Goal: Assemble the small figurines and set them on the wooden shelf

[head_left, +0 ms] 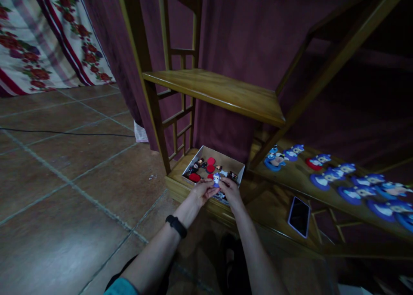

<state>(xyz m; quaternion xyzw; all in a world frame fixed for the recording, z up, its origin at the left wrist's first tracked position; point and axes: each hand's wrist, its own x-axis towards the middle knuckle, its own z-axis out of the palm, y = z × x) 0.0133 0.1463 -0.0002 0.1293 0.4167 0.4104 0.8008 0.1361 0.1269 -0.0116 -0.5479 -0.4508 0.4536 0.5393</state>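
Note:
Over the near edge of an open cardboard box (222, 153), my two hands meet around a small white and purple figurine (216, 180). My left hand (204, 190) has its fingers closed at the figurine's left side and under its base. On the other side, my right hand (229, 189) grips it with bent fingers. Inside the box lie red discs (211, 161) and several small dark figurines (194, 167). My forearms cover part of the box's near side.
The box stands on the low level of a wooden shelf unit (213, 90). To the right, several figurines on round bases (325, 177) line a ledge, with a phone (299, 216) below them. A black cable (67, 133) crosses the tiled floor at left.

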